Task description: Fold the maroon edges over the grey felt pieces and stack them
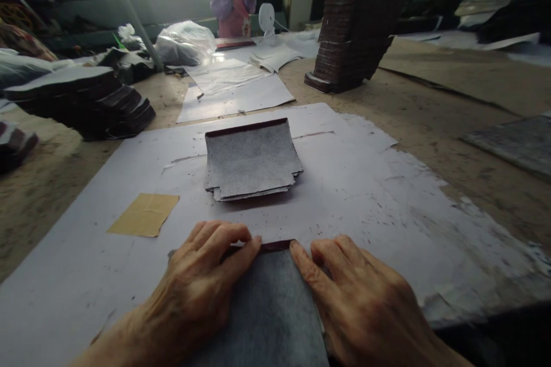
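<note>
A grey-backed sheet (pixel 275 304) with a dark maroon folded strip along its far edge lies in front of me. My left hand (pixel 202 281) pinches that edge, thumb over the fold and fingers curled. At the other end of the same edge, my right hand (pixel 361 287) presses with its thumb, its fingers bent in. The sheet's near part runs out of view, partly under my left hand. Just beyond, a small stack of similar grey pieces (pixel 253 155) rests with its maroon edge facing away and notched corners nearer me.
White paper (pixel 365 195) covers the table under the work. A tan square (pixel 144 215) lies at left. Tall stacks of dark pieces stand at back right (pixel 348 34) and left (pixel 81 97). A person (pixel 232 0) stands behind a white fan (pixel 267 17) and a plastic bag (pixel 185 43).
</note>
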### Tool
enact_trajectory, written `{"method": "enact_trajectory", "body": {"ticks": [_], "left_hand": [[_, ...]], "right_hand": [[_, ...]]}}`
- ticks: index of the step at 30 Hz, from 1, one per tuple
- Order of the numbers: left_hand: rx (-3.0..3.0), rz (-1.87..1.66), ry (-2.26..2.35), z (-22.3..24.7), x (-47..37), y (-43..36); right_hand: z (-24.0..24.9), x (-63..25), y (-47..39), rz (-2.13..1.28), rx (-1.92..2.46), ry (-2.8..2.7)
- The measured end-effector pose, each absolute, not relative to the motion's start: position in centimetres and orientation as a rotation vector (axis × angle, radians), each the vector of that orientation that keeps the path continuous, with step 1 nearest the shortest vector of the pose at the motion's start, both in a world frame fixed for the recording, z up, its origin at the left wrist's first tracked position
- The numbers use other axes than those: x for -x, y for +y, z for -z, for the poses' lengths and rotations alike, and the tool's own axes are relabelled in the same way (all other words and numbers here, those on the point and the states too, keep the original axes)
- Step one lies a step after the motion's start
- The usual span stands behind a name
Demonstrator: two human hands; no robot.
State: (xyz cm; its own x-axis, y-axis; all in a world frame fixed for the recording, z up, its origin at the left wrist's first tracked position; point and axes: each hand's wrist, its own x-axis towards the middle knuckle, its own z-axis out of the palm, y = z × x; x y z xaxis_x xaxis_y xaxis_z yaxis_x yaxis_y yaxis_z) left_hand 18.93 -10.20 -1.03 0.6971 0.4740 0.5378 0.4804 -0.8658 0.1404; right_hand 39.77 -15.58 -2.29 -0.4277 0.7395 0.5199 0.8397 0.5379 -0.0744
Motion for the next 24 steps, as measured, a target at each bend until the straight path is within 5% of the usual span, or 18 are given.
{"method": "enact_trajectory", "body": {"ticks": [7,21,24], "left_hand": [[2.91,0.789,-0.68,1.1,-17.6,-10.0],[2.909,0.758,-0.684,1.5,-18.1,-9.9],[2.898,0.762,-0.674,1.6,-18.0,-9.9]], "right_hand": [[2.2,-39.5,-15.6,0.401,1.18,-2.373],[0.7,-42.5,-12.9,-0.32,1.18,-2.128],[0.6,-42.6,-12.7,-0.208,1.334,-1.911]]}}
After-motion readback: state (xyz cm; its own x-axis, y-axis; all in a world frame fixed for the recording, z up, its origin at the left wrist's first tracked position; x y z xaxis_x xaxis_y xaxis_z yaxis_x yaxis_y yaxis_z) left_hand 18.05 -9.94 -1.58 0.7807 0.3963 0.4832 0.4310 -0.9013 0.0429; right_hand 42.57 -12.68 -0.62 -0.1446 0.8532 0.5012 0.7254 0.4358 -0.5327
